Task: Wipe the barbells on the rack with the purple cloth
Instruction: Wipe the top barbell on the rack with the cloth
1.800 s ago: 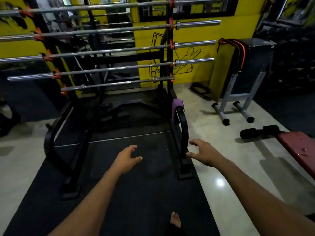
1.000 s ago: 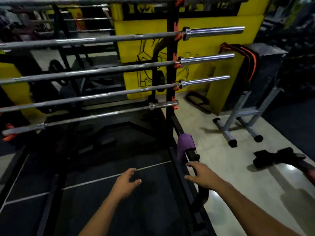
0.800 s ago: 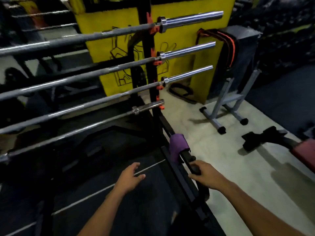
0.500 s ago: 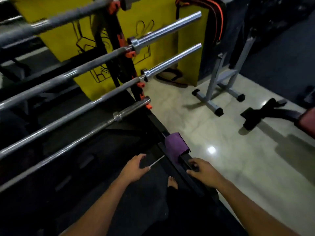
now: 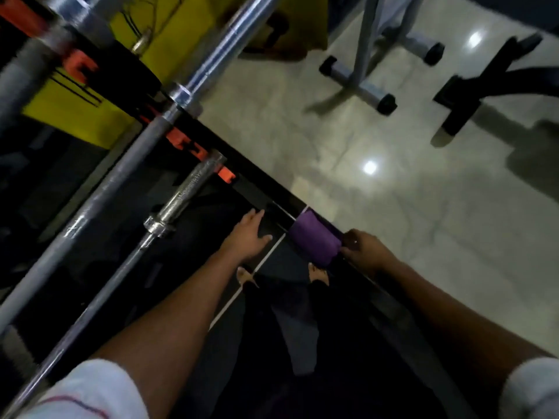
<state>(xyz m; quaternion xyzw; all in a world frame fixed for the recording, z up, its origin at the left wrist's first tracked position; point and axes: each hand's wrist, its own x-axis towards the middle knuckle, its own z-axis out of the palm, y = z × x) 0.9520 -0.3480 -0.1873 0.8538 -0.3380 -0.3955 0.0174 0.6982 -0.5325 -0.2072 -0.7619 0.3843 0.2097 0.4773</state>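
One purple cloth, draped over the rack's black base rail below the barbells: step, fetching; my right hand pinches its edge, left hand apart and empty; next, I lift it free.

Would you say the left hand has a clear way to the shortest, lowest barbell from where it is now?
Probably yes: the left hand hangs open beside the short barbell, and nothing shows between them. The right hand is at the purple cloth.
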